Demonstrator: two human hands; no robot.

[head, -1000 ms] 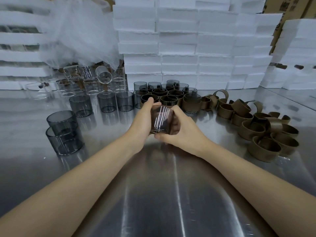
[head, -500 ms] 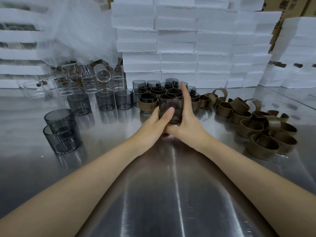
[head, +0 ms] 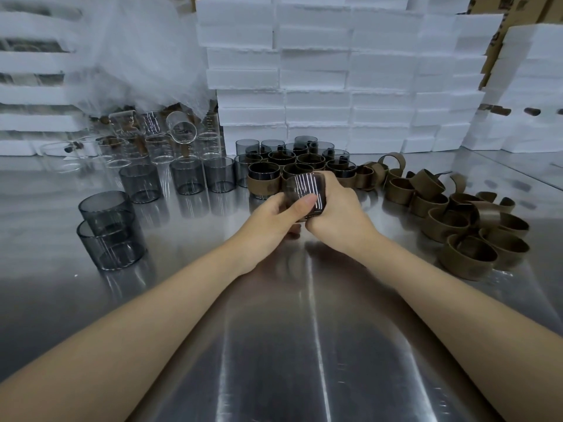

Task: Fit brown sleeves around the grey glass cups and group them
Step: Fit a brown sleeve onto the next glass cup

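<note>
Brushed steel counter [head: 304, 345] is running the whole width of the view, throwing back streaks of light.

Wall of stacked white foam blocks [head: 335, 71] is rising directly behind the cluster of sleeved cups [head: 292, 166], which is serving as the landmark here: grey glass cups with brown bands round them, standing upright and packed rim to rim at mid-counter.

Crumpled translucent white plastic wrap [head: 137, 56] is hanging behind and left of the cluster.

Heap of loose brown sleeves [head: 457, 226] is lying right of the cluster, its nearest loops touching the outermost sleeved cups. Some sleeves are standing on edge, others are leaning on their neighbours.

Clear glass cups [head: 158, 141] are crowding behind and left of the cluster, under the wrap, one tipped on its side.

Row of bare grey glass cups [head: 187, 176] is standing upright just left of the cluster.

Two more bare grey cups [head: 109, 233] are sitting well left of the cluster and nearer the camera, one overlapping the other; cannot tell whether they are nested.

Left hand [head: 274, 217] and right hand [head: 338, 208] are meeting just in front of the cluster's near edge. Fingers of both are curling round one tilted grey glass cup [head: 306, 191], the left thumb lying across its near face and the right hand wrapping its right side.

That cup is blurring with light streaks. A brownish tint is showing at its right edge, but how a sleeve is sitting on it cannot be told, nor whether its base is touching the counter.
</note>
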